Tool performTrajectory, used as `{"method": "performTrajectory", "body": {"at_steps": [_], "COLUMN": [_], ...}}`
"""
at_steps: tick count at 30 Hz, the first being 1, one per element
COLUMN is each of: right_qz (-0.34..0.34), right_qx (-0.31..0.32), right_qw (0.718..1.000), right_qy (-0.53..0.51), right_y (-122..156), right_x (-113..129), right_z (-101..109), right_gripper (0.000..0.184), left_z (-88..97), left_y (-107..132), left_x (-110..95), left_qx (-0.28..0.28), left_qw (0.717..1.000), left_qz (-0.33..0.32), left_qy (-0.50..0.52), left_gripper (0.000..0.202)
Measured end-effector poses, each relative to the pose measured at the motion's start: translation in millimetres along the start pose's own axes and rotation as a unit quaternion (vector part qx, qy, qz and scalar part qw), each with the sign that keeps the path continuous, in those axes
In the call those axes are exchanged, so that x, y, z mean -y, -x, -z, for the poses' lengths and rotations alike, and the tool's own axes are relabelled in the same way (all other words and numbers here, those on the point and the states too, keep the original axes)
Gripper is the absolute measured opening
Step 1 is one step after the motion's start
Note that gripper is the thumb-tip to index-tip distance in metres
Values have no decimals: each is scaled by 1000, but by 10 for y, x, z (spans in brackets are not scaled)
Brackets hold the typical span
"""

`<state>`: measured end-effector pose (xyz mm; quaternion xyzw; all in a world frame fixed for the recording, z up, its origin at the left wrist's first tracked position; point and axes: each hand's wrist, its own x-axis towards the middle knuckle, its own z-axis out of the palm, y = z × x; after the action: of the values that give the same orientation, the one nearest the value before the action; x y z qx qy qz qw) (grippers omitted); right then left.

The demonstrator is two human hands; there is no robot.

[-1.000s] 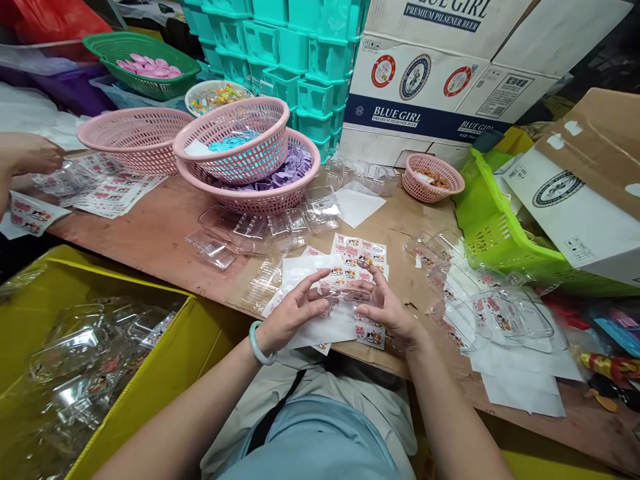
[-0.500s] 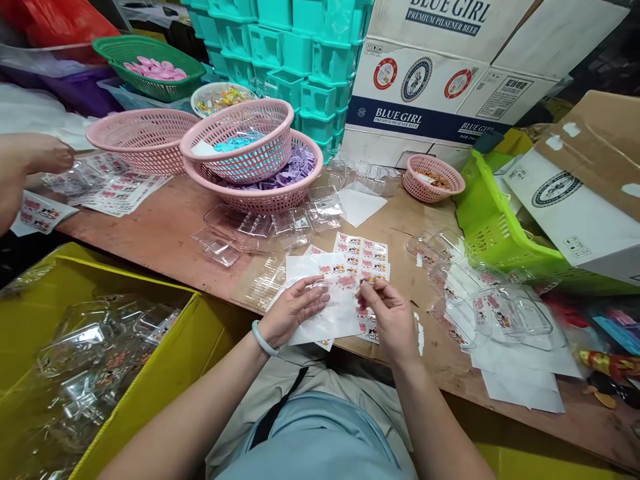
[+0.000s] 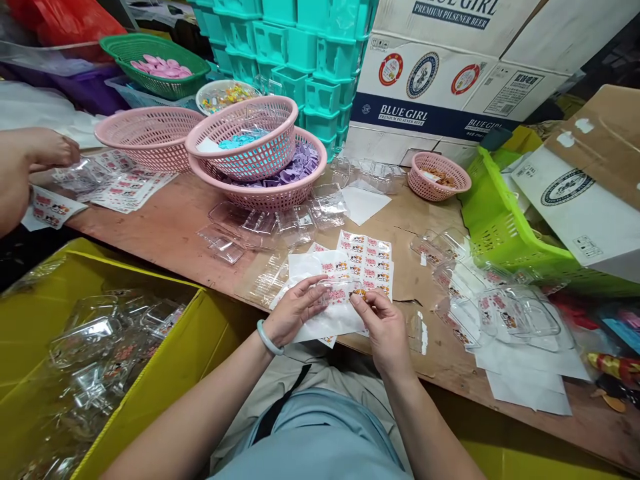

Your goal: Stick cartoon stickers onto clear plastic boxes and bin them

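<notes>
My left hand (image 3: pixel 296 311) has its fingers closed on the edge of a small clear plastic case (image 3: pixel 327 284) above the table. Thumb and forefinger of my right hand (image 3: pixel 386 327) pinch the end of a cat sticker (image 3: pixel 344 295), which lies against the case. Under both hands is white backing paper (image 3: pixel 315 327). A sheet of cat stickers (image 3: pixel 377 259) with pink lettering lies just beyond them. Several clear cases (image 3: pixel 260 228) are spread on the table ahead.
A yellow bin (image 3: pixel 200 313) with stickered cases stands at my left. Pink baskets (image 3: pixel 260 195) hold small purple and blue pieces. Stickered cases (image 3: pixel 520 313) and paper lie rightward, near a lime-green crate (image 3: pixel 505 220). Another person's hand (image 3: pixel 45 153) is at far left.
My right hand has moved slightly left, bringing the sticker against the clear case. My left hand still holds the case. The view has shifted slightly.
</notes>
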<state>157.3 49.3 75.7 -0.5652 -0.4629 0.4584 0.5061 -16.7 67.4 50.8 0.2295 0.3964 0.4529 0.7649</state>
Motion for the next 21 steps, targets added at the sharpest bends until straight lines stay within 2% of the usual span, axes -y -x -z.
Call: {"method": "performTrajectory", "body": {"at_steps": [4,11,21], "right_qz": [25,-45,-34], "right_qx": [-36,16,16], "right_qw": [999,994,996], "right_qy": [-11,-95,-84], "right_y": [-25,-28,-22], "right_x": [-68,-127,-165], "right_z": [20,-18,-60], "right_gripper": [19,20,18], "left_z": [7,35,36], "left_y": [-6,-21,-21], "left_x": [-5,19,25], "left_qx": [-9,4,-1], "left_qw": [1000,1000,1000], "left_qz": [4,3,-7], "left_qy": [5,13,19], "left_gripper": [42,42,41]}}
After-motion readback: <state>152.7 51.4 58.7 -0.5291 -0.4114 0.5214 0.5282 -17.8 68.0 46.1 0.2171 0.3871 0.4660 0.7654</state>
